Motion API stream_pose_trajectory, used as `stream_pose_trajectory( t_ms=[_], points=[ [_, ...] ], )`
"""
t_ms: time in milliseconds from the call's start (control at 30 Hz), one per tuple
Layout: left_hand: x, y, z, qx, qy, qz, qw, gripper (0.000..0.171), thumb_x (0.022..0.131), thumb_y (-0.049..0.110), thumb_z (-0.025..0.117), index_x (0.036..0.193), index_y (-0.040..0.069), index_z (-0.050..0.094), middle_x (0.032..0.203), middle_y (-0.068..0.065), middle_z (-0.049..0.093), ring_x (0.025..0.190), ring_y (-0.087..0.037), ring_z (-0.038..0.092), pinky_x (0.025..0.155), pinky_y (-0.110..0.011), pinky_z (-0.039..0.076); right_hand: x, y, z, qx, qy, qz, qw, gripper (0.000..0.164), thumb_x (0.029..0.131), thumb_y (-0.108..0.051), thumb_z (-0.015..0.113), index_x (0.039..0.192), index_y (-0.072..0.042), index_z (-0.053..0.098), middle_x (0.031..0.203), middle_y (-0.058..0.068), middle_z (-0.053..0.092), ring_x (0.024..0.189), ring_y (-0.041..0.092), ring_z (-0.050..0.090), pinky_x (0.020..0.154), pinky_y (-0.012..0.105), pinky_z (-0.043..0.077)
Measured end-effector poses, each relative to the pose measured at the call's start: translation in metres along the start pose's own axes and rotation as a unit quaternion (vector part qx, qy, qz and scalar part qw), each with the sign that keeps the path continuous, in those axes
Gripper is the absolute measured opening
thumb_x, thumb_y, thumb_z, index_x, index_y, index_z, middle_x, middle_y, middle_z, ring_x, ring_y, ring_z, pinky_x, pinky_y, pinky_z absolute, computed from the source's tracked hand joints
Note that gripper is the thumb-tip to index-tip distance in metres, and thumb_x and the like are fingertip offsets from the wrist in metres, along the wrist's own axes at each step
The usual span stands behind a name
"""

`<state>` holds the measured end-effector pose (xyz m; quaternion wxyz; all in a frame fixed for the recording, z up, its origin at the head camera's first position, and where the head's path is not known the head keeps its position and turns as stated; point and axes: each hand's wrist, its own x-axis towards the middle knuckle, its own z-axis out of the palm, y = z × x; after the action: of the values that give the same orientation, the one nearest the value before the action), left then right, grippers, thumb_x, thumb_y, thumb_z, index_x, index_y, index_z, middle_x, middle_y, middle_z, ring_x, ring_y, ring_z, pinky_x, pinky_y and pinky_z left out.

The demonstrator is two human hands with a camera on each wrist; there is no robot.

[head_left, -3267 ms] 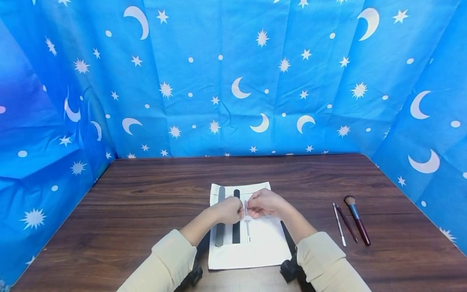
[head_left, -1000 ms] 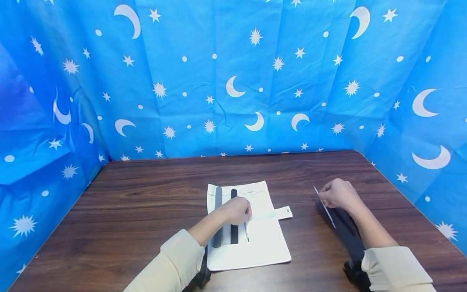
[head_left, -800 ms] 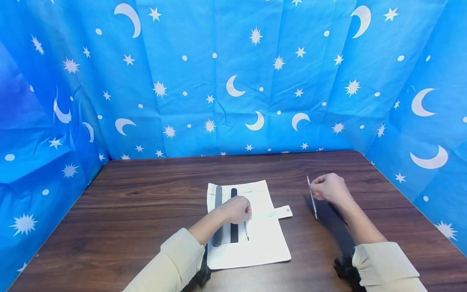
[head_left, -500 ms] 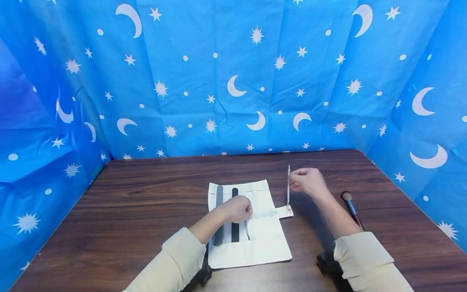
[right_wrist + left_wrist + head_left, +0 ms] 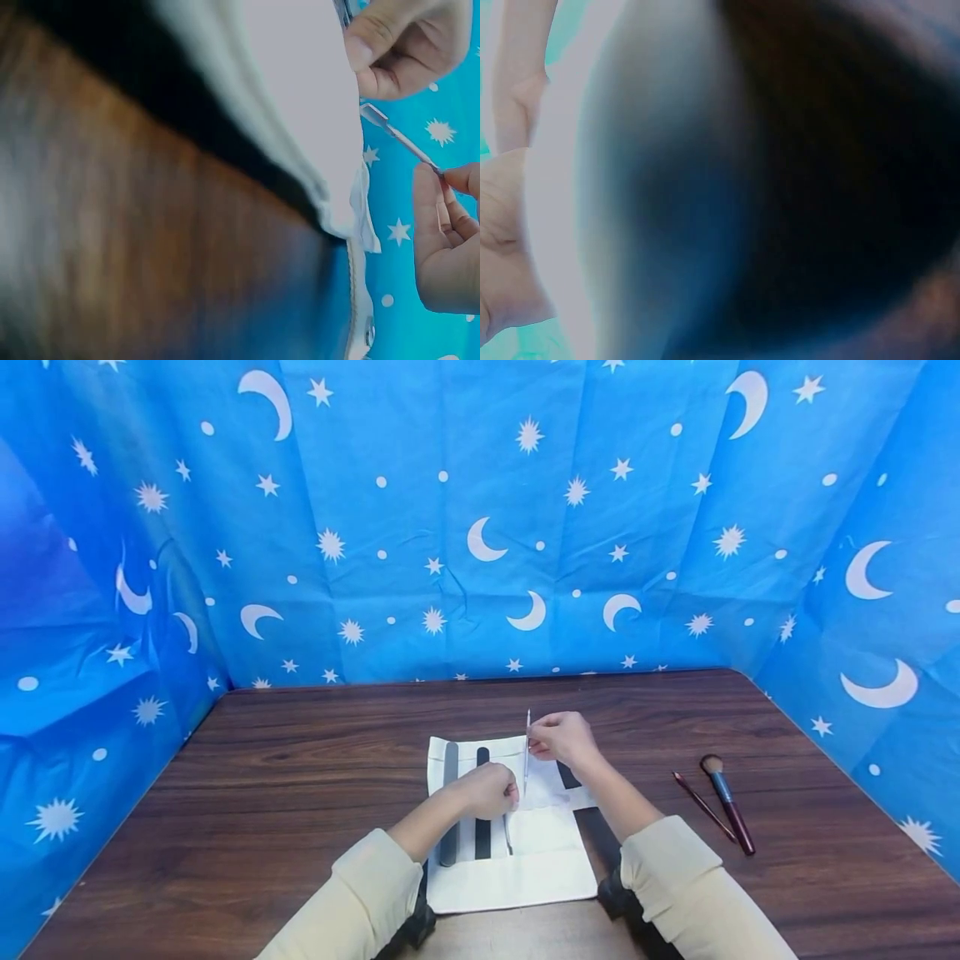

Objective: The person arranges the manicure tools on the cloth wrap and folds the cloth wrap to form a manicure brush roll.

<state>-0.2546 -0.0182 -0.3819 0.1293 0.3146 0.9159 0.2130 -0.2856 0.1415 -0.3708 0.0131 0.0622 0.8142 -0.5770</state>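
Now pinching silver tool (image 5: pixel 527 768) between thumb and fingertips of right hand (image 5: pixel 566 739), holding it near-upright above white case (image 5: pixel 517 887), with flat tip just beside left hand (image 5: pixel 487 791). Half a second ago, held it farther right, over snap tab (image 5: pixel 581 799); 3.3 seconds ago, left it lying on brown table (image 5: pixel 300 752) beside brush (image 5: pixel 724 792) and dark red stick (image 5: pixel 702 806). With left fingers, still curled in same spot, pinching fabric of white case, partly hidden. Can see grey file (image 5: pixel 448 847), black file (image 5: pixel 483 839) and thin metal rod (image 5: pixel 507 837) lying in it, as before
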Motion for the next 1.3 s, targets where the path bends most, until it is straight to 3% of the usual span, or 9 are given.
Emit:
stream_pose_trajectory(
  t_ms=[167,367,567,833,1033,1300],
  points=[
    [0.000,-0.001,0.000,-0.009,-0.003,-0.007,0.9999,0.013,0.084,0.002,0.060,0.072,0.008,0.061,0.062,0.005,0.051,0.054,-0.007,0.043,0.054,-0.019,0.036,0.001,0.002,0.009,-0.006,-0.013,0.013,1.000,0.017,0.085,-0.005,0.060,0.094,0.009,0.065,0.070,0.011,0.064,0.057,0.013,0.062,0.058,0.027,0.052],
    [0.001,-0.003,0.001,0.006,0.003,0.007,1.0000,0.015,0.083,0.002,0.060,0.070,0.009,0.060,0.059,0.006,0.048,0.053,-0.006,0.041,0.053,-0.019,0.035,-0.001,0.005,0.011,-0.004,-0.034,0.056,0.998,0.017,0.084,-0.003,0.060,0.095,0.010,0.063,0.065,0.010,0.063,0.053,0.013,0.061,0.055,0.025,0.052],
    [0.002,-0.004,0.001,0.004,0.009,0.009,0.9999,0.014,0.081,0.001,0.060,0.069,0.009,0.060,0.057,0.006,0.047,0.051,-0.006,0.040,0.051,-0.019,0.034,-0.004,0.011,0.007,-0.015,-0.104,0.065,0.992,0.017,0.083,-0.001,0.057,0.093,0.011,0.062,0.064,0.010,0.063,0.053,0.013,0.060,0.053,0.023,0.050],
    [0.001,-0.003,0.001,-0.016,0.006,0.007,0.9998,0.022,0.080,-0.001,0.059,0.063,0.010,0.054,0.052,0.006,0.040,0.046,-0.007,0.037,0.046,-0.018,0.029,-0.008,0.020,0.000,0.050,-0.208,0.077,0.974,0.017,0.082,0.003,0.053,0.095,0.013,0.059,0.064,0.010,0.060,0.052,0.011,0.058,0.053,0.021,0.050],
    [0.002,-0.003,0.002,-0.013,0.006,0.007,0.9999,0.024,0.082,0.001,0.058,0.061,0.011,0.051,0.050,0.006,0.039,0.045,-0.007,0.036,0.046,-0.018,0.029,-0.008,0.023,-0.003,0.057,-0.227,0.066,0.970,0.016,0.084,0.002,0.052,0.095,0.012,0.058,0.065,0.009,0.059,0.054,0.011,0.058,0.054,0.021,0.050],
    [0.002,-0.004,0.003,-0.005,0.007,0.009,0.9999,0.022,0.082,0.000,0.058,0.063,0.010,0.053,0.051,0.006,0.039,0.045,-0.007,0.036,0.046,-0.018,0.029,-0.009,0.022,-0.003,0.075,-0.227,0.074,0.968,0.027,0.089,-0.004,0.048,0.111,0.009,0.054,0.072,0.011,0.060,0.056,0.012,0.059,0.054,0.022,0.050]
  ],
)
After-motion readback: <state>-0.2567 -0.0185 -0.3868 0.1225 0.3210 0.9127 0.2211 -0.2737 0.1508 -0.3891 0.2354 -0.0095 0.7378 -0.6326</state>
